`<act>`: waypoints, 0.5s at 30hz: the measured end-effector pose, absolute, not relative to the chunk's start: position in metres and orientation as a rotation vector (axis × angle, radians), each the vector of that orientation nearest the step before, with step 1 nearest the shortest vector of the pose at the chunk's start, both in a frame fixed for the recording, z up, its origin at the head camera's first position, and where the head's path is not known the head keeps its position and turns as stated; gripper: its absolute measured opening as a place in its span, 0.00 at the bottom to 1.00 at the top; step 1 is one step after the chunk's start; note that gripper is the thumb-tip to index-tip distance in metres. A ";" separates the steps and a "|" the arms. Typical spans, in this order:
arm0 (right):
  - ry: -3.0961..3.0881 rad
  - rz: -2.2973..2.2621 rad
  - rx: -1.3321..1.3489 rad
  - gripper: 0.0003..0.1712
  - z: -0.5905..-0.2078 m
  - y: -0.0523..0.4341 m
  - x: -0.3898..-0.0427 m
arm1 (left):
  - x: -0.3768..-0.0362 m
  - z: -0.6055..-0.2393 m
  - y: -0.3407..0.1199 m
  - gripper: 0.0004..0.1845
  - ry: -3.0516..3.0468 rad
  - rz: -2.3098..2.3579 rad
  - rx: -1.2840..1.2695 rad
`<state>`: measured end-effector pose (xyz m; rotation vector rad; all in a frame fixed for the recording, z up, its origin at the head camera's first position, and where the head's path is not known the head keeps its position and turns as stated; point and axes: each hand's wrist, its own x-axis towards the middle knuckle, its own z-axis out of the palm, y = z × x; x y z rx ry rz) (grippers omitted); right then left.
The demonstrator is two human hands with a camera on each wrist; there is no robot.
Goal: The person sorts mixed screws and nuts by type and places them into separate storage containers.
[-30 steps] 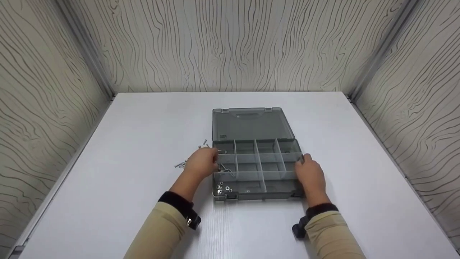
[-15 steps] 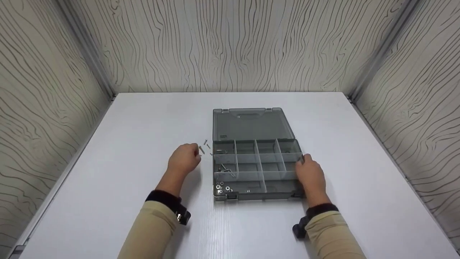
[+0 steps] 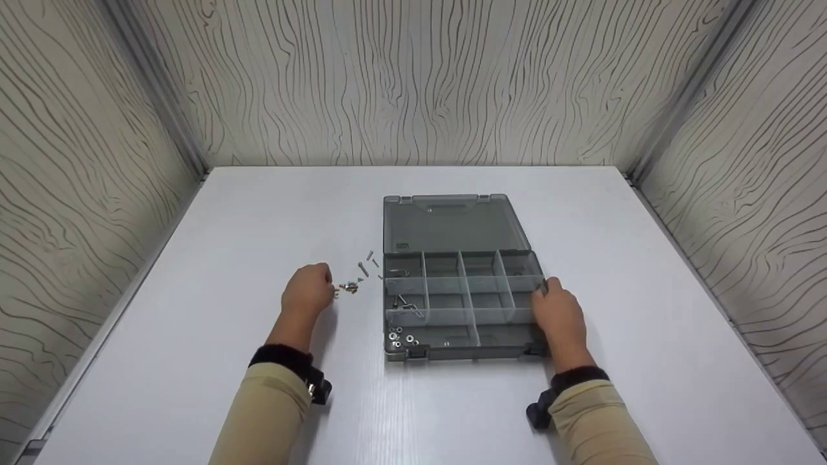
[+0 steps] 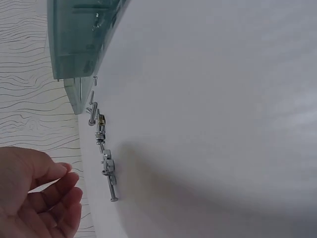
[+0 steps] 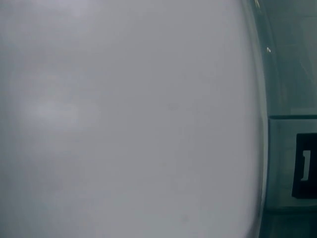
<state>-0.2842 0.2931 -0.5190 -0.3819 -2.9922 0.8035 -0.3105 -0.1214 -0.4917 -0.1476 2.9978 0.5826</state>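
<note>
A plain white bench (image 3: pixel 213 258) with a smooth top carries a grey translucent plastic compartment box (image 3: pixel 462 303), which lies open near the middle, its lid (image 3: pixel 452 223) flat on the surface behind the tray. Just beside the box's left edge a loose scatter of small silver metal screws and nuts (image 3: pixel 358 274) lies directly on the bench.

Small metal screws (image 3: pixel 359 274) lie scattered left of the open grey organizer box (image 3: pixel 460 303).

A white table (image 3: pixel 213 258) stands boxed in by wavy wood-grain panels (image 3: pixel 413 77) with metal corner strips (image 3: pixel 685 90).
</note>
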 end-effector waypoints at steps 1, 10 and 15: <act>-2.990 0.804 -0.382 0.28 -0.519 0.293 -0.284 | -0.310 -0.493 -0.122 0.06 2.985 0.575 -0.168; -3.004 0.822 -0.398 0.29 -0.516 0.292 -0.284 | -0.310 -0.503 -0.128 0.07 2.934 0.478 -0.229; -2.993 0.827 -0.397 0.27 -0.516 0.291 -0.283 | -0.305 -0.505 -0.126 0.12 2.930 0.432 -0.222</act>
